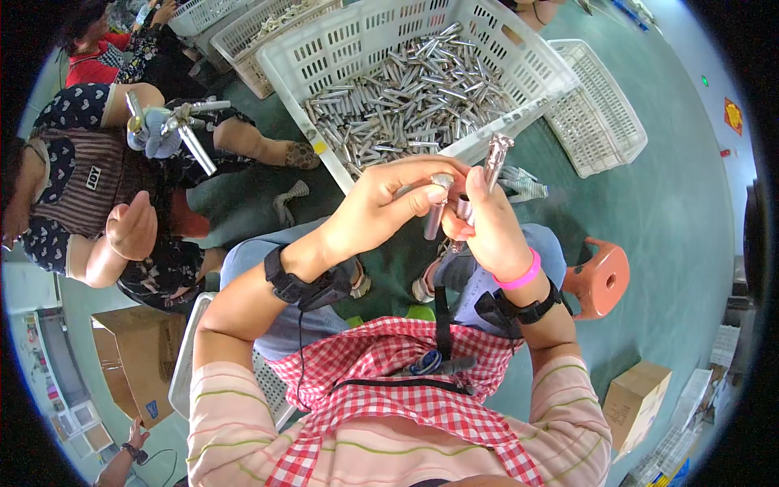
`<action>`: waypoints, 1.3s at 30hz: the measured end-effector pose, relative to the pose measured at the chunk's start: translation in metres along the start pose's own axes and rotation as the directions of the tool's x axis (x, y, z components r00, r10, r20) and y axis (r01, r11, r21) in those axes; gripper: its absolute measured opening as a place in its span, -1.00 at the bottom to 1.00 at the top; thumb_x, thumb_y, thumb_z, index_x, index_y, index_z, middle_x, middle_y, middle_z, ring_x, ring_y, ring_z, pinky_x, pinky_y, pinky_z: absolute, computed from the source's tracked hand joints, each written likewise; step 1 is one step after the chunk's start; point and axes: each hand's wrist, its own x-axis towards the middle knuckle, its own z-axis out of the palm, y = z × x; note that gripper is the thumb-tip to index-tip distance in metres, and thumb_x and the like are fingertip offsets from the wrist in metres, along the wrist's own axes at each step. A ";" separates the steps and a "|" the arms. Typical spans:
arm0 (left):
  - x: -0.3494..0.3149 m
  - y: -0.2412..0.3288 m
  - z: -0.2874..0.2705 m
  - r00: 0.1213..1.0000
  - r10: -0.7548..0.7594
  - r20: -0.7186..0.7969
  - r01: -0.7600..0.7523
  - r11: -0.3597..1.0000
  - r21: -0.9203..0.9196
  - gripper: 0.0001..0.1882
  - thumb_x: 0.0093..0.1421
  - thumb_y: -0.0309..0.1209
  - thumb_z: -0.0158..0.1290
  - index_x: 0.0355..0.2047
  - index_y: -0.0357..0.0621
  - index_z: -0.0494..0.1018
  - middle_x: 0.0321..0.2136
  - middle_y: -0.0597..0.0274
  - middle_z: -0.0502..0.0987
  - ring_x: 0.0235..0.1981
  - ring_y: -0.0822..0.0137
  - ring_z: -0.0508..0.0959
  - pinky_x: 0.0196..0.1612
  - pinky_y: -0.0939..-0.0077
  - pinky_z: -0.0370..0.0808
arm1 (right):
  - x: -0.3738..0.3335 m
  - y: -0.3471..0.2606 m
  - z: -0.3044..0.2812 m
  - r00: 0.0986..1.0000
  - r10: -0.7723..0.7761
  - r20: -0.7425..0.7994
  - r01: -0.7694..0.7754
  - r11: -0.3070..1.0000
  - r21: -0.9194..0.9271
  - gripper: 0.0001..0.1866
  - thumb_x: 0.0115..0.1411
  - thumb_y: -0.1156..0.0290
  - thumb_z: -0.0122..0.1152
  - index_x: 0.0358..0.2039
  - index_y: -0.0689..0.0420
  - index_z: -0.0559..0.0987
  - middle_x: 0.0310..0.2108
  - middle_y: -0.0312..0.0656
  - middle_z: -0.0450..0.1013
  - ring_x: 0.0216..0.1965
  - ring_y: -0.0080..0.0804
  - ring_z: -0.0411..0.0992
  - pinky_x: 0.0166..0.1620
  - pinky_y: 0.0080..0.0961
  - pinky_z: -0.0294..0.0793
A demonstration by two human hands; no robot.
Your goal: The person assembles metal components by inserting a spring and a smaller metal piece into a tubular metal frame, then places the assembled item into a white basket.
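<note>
Between thumb and fingers of my left hand [377, 203] is a short shiny metal tube [434, 222] with a wider, rounded top. My right hand [497, 231] is closed around a few similar metal tubes; one longer metal tube [494, 162] sticks up past the thumb, and a shorter one shows its open end toward the left hand. The two hands are close together above my knees, fingertips nearly touching. Just beyond them, a large white plastic crate [286, 81] holds a heap of loose metal tubes [414, 101].
At left, a seated co-worker's gloved hand [154, 136] holds metal tubes. A second white crate [604, 122] stands at right, near an orange stool [600, 277]. Cardboard boxes [134, 357] flank me on both sides. A grey glove [290, 199] lies by the big crate.
</note>
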 end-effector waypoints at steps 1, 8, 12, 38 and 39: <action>0.002 -0.004 -0.001 0.998 0.061 -0.010 -0.061 0.995 0.075 -0.69 0.20 -0.34 -0.09 -0.15 -0.33 0.38 -0.11 0.11 0.40 -0.11 0.32 0.40 -0.04 0.44 0.31 | 0.001 -0.001 0.000 1.000 0.001 -0.001 -0.001 1.000 0.001 -0.47 0.23 -0.09 -0.29 -0.31 0.16 0.40 -0.74 -0.45 0.14 -0.74 -0.77 0.00 -0.66 -0.75 -0.04; 0.008 -0.006 -0.001 0.975 0.223 -0.010 -0.209 0.927 0.312 -0.66 0.18 -0.26 -0.10 -0.23 -0.33 0.40 -0.20 0.04 0.45 -0.08 0.13 0.39 0.00 0.25 0.25 | 0.003 0.001 -0.005 0.973 0.111 0.203 -0.134 0.986 0.102 -0.40 0.19 -0.18 -0.37 -0.32 0.16 0.36 -0.77 -0.45 0.08 -0.76 -0.75 -0.03 -0.69 -0.77 -0.08; 0.007 -0.002 -0.001 0.976 0.217 0.028 -0.210 0.893 0.397 -0.67 0.16 -0.28 -0.08 -0.21 -0.31 0.41 -0.19 0.06 0.45 -0.06 0.11 0.38 0.04 0.21 0.21 | 0.004 0.005 -0.009 0.945 0.082 0.317 -0.130 0.982 0.134 -0.32 0.15 -0.25 -0.42 -0.40 0.20 0.35 -0.77 -0.44 0.07 -0.78 -0.74 -0.03 -0.71 -0.75 -0.10; 0.000 -0.002 -0.003 0.904 0.414 -0.105 -0.220 0.663 0.715 -0.06 -0.15 0.09 0.10 0.15 -0.21 0.05 0.07 0.04 0.21 0.04 0.09 0.26 0.11 -0.04 -0.01 | -0.003 -0.004 0.004 0.987 -0.109 0.116 0.062 0.934 0.351 -0.40 0.16 -0.01 -0.05 -0.01 0.29 0.32 -0.58 -0.40 0.20 -0.75 -0.74 0.03 -0.68 -0.75 -0.04; -0.002 0.003 -0.001 0.888 0.456 -0.065 -0.260 0.612 0.747 -0.11 -0.12 0.09 0.07 0.13 -0.19 0.10 0.07 0.05 0.20 0.04 0.07 0.25 0.10 -0.04 -0.01 | -0.003 -0.003 0.006 0.994 -0.100 0.046 0.087 0.969 0.233 -0.42 0.17 0.01 -0.05 -0.03 0.29 0.34 -0.59 -0.41 0.21 -0.74 -0.75 0.04 -0.68 -0.75 -0.05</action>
